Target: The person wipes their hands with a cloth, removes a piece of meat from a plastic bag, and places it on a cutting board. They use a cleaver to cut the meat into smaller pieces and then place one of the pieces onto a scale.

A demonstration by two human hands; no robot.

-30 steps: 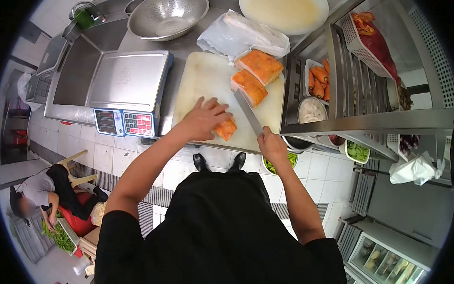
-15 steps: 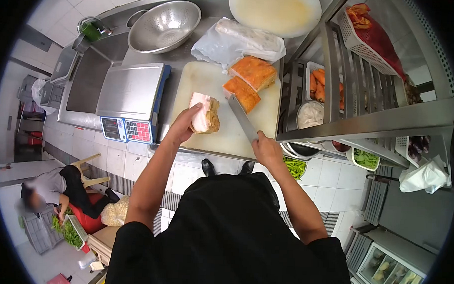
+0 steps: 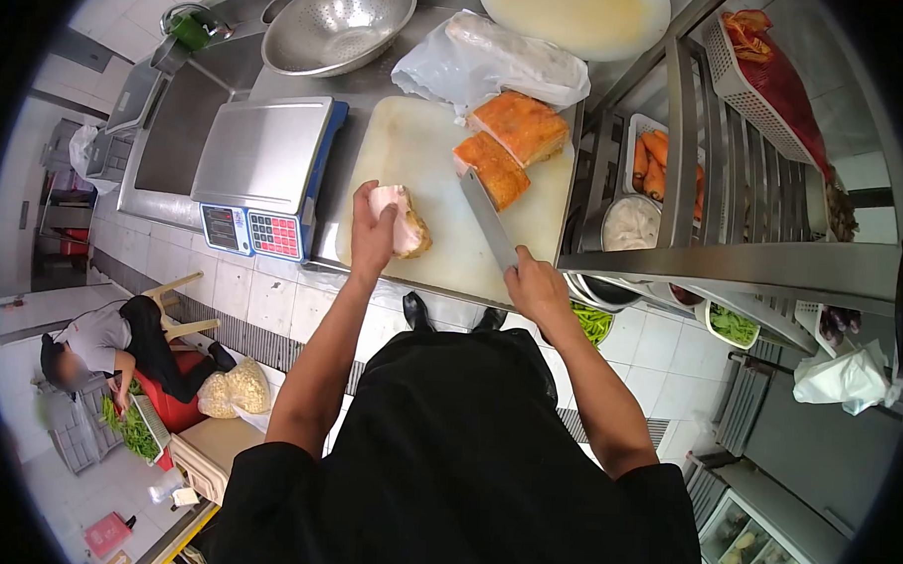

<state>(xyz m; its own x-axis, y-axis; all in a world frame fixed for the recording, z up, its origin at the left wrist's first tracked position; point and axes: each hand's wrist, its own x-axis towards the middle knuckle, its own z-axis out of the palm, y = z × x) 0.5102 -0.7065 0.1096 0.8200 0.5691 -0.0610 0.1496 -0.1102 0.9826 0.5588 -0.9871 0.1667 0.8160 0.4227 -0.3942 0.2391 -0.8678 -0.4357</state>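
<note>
On the pale cutting board [image 3: 452, 257], my left hand [image 3: 371, 234] grips a block of pork belly [image 3: 409, 233], its white cut face turned up and its browned side to the right. The thumb lies over the pork and the fingers wrap its left edge. My right hand [image 3: 537, 285] holds a knife [image 3: 489, 222] by the handle, the blade slanting up and left. The blade's end rests against or just over a smaller orange-skinned pork piece [image 3: 497, 172]; contact cannot be told. Right behind that piece lies a larger orange-skinned one [image 3: 522, 125].
A digital scale [image 3: 262, 156] stands left of the board, beside the sink [image 3: 183, 138]. Behind are a steel colander [image 3: 336, 24], a plastic-wrapped bundle [image 3: 499, 60] and a white round board [image 3: 580, 18]. A metal rack [image 3: 731, 257] borders the right. Another person [image 3: 101, 344] sits lower left.
My left hand has shifted the held pork block slightly left over the board and tilted it, fingers now around its left edge. The knife stays by the smaller piece. The camera view has shifted slightly.
</note>
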